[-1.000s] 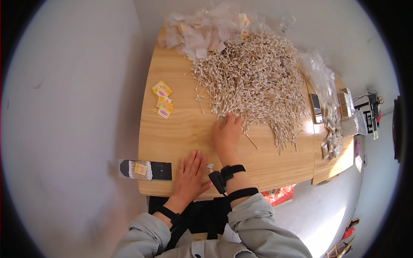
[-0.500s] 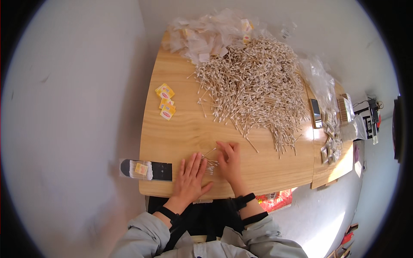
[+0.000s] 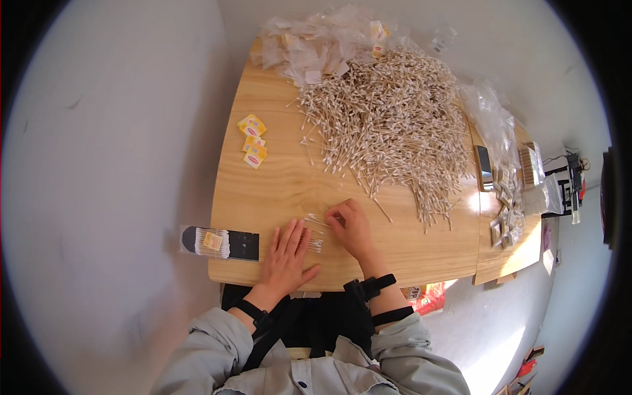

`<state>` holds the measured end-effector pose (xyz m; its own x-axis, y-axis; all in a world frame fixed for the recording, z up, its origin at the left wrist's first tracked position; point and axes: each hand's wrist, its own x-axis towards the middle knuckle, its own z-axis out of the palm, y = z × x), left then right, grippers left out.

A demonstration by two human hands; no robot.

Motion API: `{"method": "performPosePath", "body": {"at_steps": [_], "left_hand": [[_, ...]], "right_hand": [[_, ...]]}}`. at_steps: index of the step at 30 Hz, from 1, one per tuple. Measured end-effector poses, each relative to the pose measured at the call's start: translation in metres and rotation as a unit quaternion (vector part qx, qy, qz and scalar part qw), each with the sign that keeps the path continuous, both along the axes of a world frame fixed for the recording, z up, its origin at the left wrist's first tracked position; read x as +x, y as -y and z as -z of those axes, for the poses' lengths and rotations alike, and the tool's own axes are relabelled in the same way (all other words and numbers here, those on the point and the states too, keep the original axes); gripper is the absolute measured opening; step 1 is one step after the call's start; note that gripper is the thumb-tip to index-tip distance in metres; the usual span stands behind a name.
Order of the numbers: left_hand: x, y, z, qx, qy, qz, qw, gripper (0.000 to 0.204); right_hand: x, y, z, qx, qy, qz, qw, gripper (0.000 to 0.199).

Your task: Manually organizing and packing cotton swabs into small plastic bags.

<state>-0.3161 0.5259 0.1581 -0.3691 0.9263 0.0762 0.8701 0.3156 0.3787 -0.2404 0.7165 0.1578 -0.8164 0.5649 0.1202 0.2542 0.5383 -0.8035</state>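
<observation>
My left hand [image 3: 286, 258] lies flat near the table's front edge, its fingers stretched out over part of a small row of cotton swabs [image 3: 316, 242]. The white tips of that row poke out to the right of the fingers. Just beyond it my right hand [image 3: 352, 227] is closed, thumb and fingertips pinched at the end of a cotton swab [image 3: 315, 221]. To the left of my left hand rests a black holder [image 3: 244, 245] with a clear bag of swabs [image 3: 221, 243] on its left end, a yellow card [image 3: 212, 241] among them.
A big heap of loose cotton swabs [image 3: 395, 125] covers the far middle of the wooden table [image 3: 263, 197]. Behind it lie clear plastic bags [image 3: 309, 46]. Yellow cards [image 3: 255, 156] sit at the left. A phone [image 3: 484, 168] and small filled packs [image 3: 505, 227] are at the right.
My right hand has moved a little away from me, and its fingers have drawn into a pinch. My left hand stays flat on the swabs. The whole view has shifted slightly.
</observation>
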Motion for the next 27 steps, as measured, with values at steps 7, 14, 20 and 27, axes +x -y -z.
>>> {"method": "performPosePath", "body": {"at_steps": [7, 14, 20, 27], "left_hand": [[0.001, 0.0, -0.001, 0.0, -0.006, 0.01, 1.0, 0.085], [0.001, -0.001, -0.003, -0.013, 0.001, 0.008, 1.0, 0.084], [0.001, -0.002, -0.004, -0.023, -0.01, 0.012, 1.0, 0.084], [0.001, -0.001, 0.0, -0.002, 0.001, -0.007, 1.0, 0.084]], "right_hand": [[-0.004, 0.006, 0.0, -0.007, 0.022, 0.153, 0.988, 0.004], [0.017, 0.029, 0.008, 0.117, -0.052, -0.016, 0.992, 0.021], [0.062, -0.016, 0.026, 0.161, -0.024, 0.343, 0.925, 0.029], [0.058, -0.014, 0.022, 0.059, 0.024, 0.268, 0.961, 0.008]]}}
